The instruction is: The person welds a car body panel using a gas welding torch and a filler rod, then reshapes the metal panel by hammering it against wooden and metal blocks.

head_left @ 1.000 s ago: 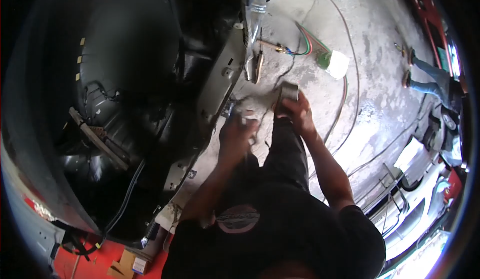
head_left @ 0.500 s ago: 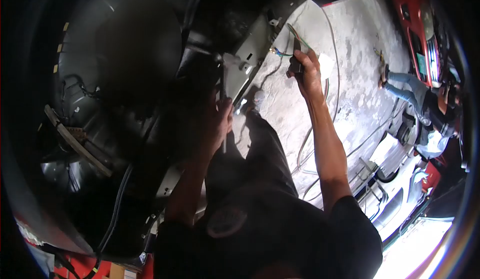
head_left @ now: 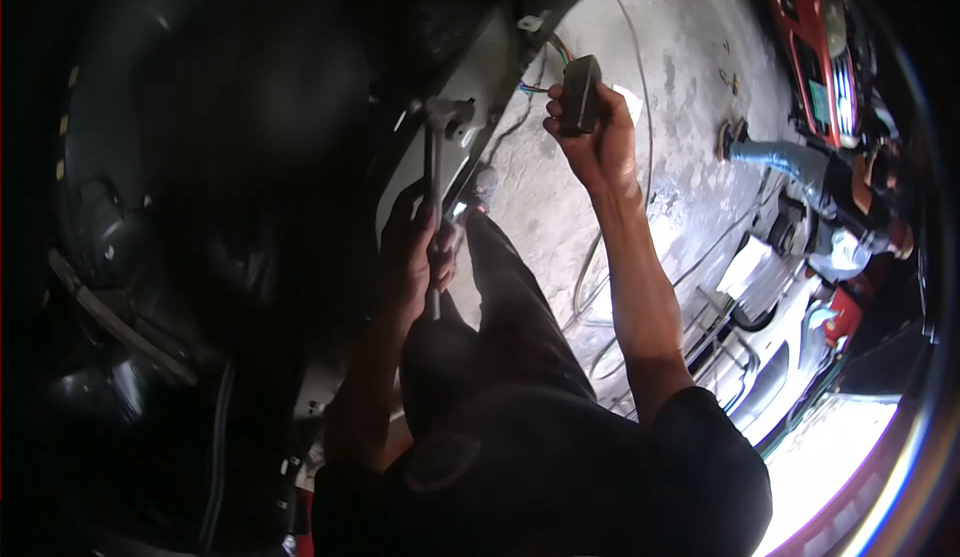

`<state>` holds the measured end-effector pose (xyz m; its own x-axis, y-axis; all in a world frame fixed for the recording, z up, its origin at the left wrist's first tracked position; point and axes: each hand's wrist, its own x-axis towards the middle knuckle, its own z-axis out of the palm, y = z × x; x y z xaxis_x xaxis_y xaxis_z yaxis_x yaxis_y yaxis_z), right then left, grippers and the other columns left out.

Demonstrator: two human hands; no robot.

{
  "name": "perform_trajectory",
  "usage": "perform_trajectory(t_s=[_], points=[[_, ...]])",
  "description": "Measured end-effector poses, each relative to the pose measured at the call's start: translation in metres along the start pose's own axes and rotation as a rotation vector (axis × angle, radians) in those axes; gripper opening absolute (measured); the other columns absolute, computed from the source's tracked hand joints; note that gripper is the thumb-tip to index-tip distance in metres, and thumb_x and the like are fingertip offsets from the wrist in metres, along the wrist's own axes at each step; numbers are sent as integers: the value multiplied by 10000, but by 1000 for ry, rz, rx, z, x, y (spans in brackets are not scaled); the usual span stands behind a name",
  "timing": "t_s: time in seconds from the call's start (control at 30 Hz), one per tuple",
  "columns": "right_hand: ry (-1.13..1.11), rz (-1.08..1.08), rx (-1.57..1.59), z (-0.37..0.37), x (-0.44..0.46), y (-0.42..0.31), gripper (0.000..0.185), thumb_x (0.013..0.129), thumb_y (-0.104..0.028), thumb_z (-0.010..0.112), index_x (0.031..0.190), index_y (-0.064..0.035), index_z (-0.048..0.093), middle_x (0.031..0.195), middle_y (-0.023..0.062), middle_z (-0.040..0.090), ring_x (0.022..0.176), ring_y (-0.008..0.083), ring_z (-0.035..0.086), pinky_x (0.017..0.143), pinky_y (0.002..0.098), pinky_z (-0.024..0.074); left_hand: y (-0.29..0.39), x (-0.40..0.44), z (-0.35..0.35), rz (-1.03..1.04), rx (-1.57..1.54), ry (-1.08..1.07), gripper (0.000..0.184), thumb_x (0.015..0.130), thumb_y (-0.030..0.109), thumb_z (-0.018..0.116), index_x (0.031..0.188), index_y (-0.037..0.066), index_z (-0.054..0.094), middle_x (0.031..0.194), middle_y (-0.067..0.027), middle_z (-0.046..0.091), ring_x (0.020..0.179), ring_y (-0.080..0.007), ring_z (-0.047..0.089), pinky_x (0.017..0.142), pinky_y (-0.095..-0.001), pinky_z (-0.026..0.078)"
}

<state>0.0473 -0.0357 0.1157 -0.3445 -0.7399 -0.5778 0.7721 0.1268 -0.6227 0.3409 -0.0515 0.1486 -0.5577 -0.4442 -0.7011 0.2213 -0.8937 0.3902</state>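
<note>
My left hand (head_left: 425,257) is wrapped round the handle of a hammer (head_left: 436,172), whose head is up beside a pale metal car panel (head_left: 410,172). The hammer stands nearly upright in the view. In my right hand (head_left: 603,142) is a dark rectangular block (head_left: 580,95), gripped between thumb and fingers and raised over the floor. The block and the hammer are apart. Dark shadow hides part of my left hand's outline.
The dark car interior (head_left: 250,157) fills the left side. A hose (head_left: 640,57) runs over the concrete floor (head_left: 690,87). At the right are people in jeans (head_left: 785,157), a red car part (head_left: 800,47), a metal frame and a white vehicle (head_left: 775,392).
The view has turned. My right hand has risen with the block, now seen broad side up. The hammer has come up beside the panel in my left hand and shows more clearly.
</note>
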Motion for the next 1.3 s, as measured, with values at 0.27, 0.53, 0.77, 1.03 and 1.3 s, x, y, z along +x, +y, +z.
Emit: perform_trajectory(t_s=[0.27, 0.53, 0.77, 1.03, 1.3], points=[[-112, -379, -436, 2, 1, 8, 493, 911, -254, 707, 1246, 91, 598, 998, 116, 670, 887, 166, 661, 794, 311, 557, 8, -3, -30, -32, 76, 42, 502, 1029, 430, 540, 1426, 138, 445, 772, -9, 490, 478, -72, 454, 397, -225, 364], [155, -631, -995, 26, 38, 10, 637, 823, -154, 775, 1352, 105, 533, 1207, 224, 684, 1095, 223, 654, 948, 310, 507, 24, 15, -6, 18, 156, 23, 509, 1035, 410, 525, 1437, 106, 453, 775, -20, 490, 490, -78, 457, 410, -224, 376], [143, -528, -923, 28, 23, 9, 490, 908, -26, 664, 1352, 127, 524, 1150, 195, 703, 1010, 211, 677, 926, 299, 535, 25, 27, 12, 6, 46, -35, 457, 1042, 384, 504, 1404, 105, 494, 738, -15, 511, 474, -75, 459, 402, -219, 378], [156, -607, -837, 42, 22, 15, 543, 954, -97, 599, 1397, 170, 435, 1260, 257, 637, 1100, 260, 653, 937, 359, 565, 23, 58, 6, 110, 0, -197, 365, 1059, 417, 476, 966, 68, 522, 676, -15, 495, 446, -73, 461, 393, -229, 391], [258, -594, -945, 53, 22, 17, 546, 968, -156, 582, 1431, 103, 453, 1282, 241, 631, 1109, 270, 653, 914, 377, 575, 45, 83, 27, 88, 93, -255, 399, 1072, 352, 451, 1336, 52, 459, 634, -9, 479, 434, -66, 413, 410, -234, 360]])
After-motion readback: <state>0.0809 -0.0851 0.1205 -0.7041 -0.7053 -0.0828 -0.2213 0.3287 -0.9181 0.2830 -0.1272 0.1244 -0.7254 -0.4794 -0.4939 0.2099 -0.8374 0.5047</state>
